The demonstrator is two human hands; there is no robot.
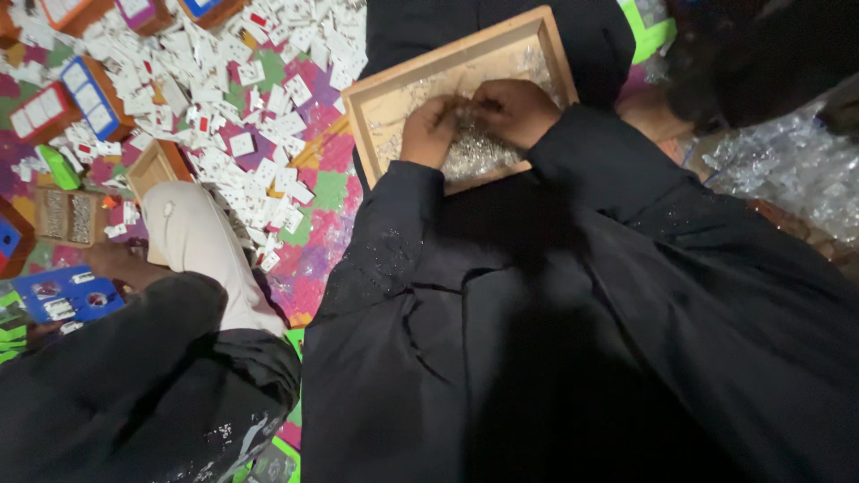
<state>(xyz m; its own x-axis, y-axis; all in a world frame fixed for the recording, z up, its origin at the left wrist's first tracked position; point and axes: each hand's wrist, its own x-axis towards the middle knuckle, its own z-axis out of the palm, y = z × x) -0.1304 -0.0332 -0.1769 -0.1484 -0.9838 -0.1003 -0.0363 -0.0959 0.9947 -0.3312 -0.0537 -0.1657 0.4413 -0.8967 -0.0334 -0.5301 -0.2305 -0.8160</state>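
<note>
A shallow wooden tray (537,40) rests on my lap and holds a heap of small silvery metal parts (479,154). Both hands are inside the tray on that heap. My left hand (428,132) has its fingers curled down into the parts. My right hand (514,109) is bent over the pile beside it, fingertips pinched together among the pieces. Black sleeves cover both arms. What exactly each hand pinches is hidden by the fingers.
Many small white plastic pieces (259,107) lie scattered on a colourful mat (322,241). Small coloured boxes (89,94) stand at the left. Another person in dark clothes (152,376) sits at lower left holding a blue card (67,295). Clear plastic bags (787,170) lie at right.
</note>
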